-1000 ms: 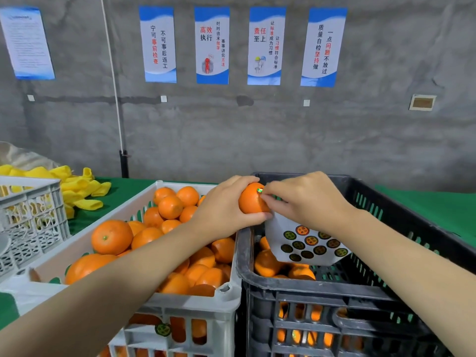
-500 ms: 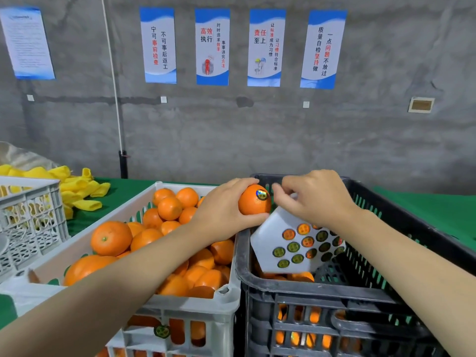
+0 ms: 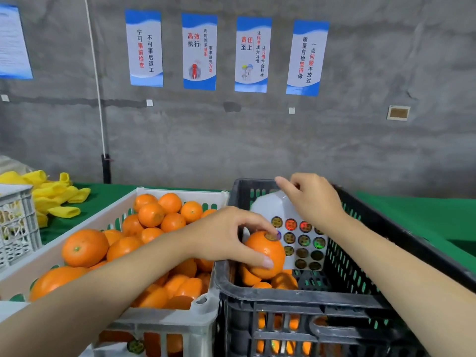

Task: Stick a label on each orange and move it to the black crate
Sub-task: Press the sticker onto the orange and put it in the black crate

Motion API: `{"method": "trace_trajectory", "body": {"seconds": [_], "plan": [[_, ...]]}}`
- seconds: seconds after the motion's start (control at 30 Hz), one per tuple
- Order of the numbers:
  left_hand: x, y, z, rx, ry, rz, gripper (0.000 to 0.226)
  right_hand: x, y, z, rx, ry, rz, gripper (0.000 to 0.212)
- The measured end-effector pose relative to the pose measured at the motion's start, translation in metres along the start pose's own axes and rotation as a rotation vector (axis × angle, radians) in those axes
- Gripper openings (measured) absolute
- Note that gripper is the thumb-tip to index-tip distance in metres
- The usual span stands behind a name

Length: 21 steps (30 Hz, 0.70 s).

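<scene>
Two crates stand touching on the table (image 3: pixel 412 215): left crate (image 3: pixel 164 318) at 11 o'clock, right crate (image 3: pixel 296 295) at 1 o'clock. Oranges (image 3: pixel 152 215) fill the left one. Inside the right crate's 9 o'clock wall the left hand (image 3: pixel 224 233) holds an orange (image 3: pixel 268 253). Just behind it is the sheet (image 3: pixel 304 240), held by the right hand (image 3: pixel 314 202). A third crate (image 3: pixel 15 222) sits at 9 o'clock.

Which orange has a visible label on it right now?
The orange that the left hand holds over the black crate: a round sticker sits on its top. Oranges in the white crate show none.
</scene>
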State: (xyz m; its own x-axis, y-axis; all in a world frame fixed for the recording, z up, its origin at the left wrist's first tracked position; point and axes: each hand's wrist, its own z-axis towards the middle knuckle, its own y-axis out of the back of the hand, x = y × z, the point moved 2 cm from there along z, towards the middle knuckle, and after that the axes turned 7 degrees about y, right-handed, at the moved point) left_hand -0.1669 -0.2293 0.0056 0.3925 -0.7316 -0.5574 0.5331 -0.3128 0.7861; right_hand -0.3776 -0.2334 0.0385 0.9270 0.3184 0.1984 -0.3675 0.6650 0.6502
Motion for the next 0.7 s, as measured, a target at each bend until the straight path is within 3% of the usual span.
{"method": "trace_trajectory", "body": {"seconds": [0.1, 0.2, 0.27, 0.33, 0.37, 0.53, 0.63, 0.7], "plan": [[0.003, -0.001, 0.002, -0.076, -0.011, -0.034, 0.029, 0.005, -0.008, 0.002, 0.033, -0.026, 0.282, 0.058], [0.012, 0.003, 0.004, -0.435, -0.056, 0.124, 0.026, 0.006, -0.013, 0.001, 0.115, -0.051, 0.330, 0.055], [0.016, 0.007, 0.006, -0.577, 0.080, 0.208, 0.054, 0.007, -0.013, -0.001, 0.134, -0.074, 0.347, 0.054], [0.018, 0.006, 0.006, -0.562, 0.329, 0.135, 0.087, 0.010, -0.010, -0.002, 0.119, -0.095, 0.415, 0.055], [0.019, 0.005, 0.007, -0.520, 0.422, 0.070, 0.091, 0.011, -0.009, -0.001, 0.103, -0.106, 0.458, 0.054], [0.022, 0.007, 0.006, -0.181, 0.347, -0.529, 0.038, 0.017, -0.002, 0.001, 0.032, -0.143, 0.630, 0.049], [0.024, 0.008, 0.009, -0.277, 0.291, -0.581, 0.016, 0.017, -0.003, -0.001, 0.031, -0.144, 0.571, 0.049], [0.025, 0.008, 0.012, -0.428, 0.254, -0.602, 0.010, 0.013, -0.003, -0.002, -0.065, -0.108, 0.264, 0.040]]}}
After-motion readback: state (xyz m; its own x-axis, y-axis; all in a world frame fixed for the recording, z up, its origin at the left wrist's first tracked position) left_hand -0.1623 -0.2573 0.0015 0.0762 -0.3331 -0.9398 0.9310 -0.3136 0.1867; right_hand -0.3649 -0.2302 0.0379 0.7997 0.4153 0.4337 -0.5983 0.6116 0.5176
